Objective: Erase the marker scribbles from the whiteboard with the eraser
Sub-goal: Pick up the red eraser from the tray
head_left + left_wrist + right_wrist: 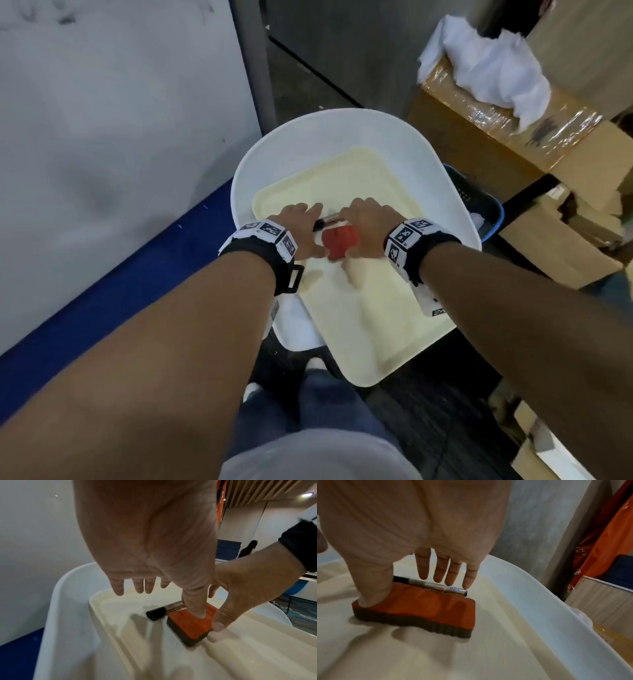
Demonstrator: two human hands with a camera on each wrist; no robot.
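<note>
On tray (376,329): eraser (340,242) beside marker (325,221) | right hand (368,226) thumb on eraser, fingers straight (no grasp) | left hand (301,228) thumb on eraser, fingers spread

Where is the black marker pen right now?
In the head view the marker lies on the cream tray, just behind the red eraser, between the left hand and right hand.

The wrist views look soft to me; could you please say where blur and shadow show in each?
Left wrist: the palm fills the top, the orange felt-backed eraser is slightly blurred, and finger shadows fall on the cream plastic tray. Right wrist: the eraser's edge smears; a shadow lies beneath it.
</note>
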